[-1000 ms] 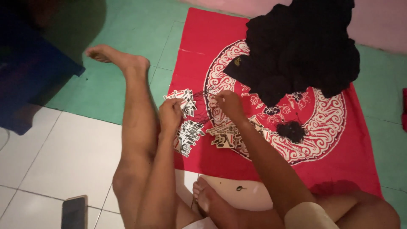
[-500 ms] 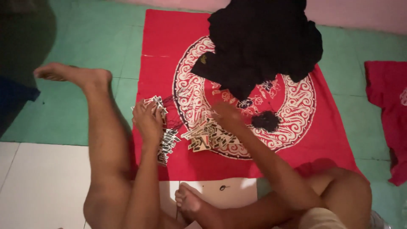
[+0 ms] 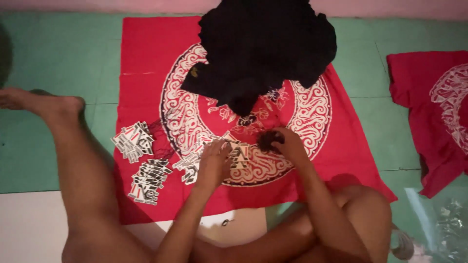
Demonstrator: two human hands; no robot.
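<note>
The left hand (image 3: 213, 163) rests with fingers pressed together on the printed cards (image 3: 195, 163). The right hand (image 3: 287, 144) pinches a dark tuft (image 3: 265, 141). More cards (image 3: 134, 140) lie left

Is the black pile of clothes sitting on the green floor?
No, the black pile of clothes lies on the red patterned cloth, which is spread over the green floor.

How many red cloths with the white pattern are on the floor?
2: one large red cloth spread in front of the person, under the black garment; a second red cloth at the right edge, partly cut off.
</note>
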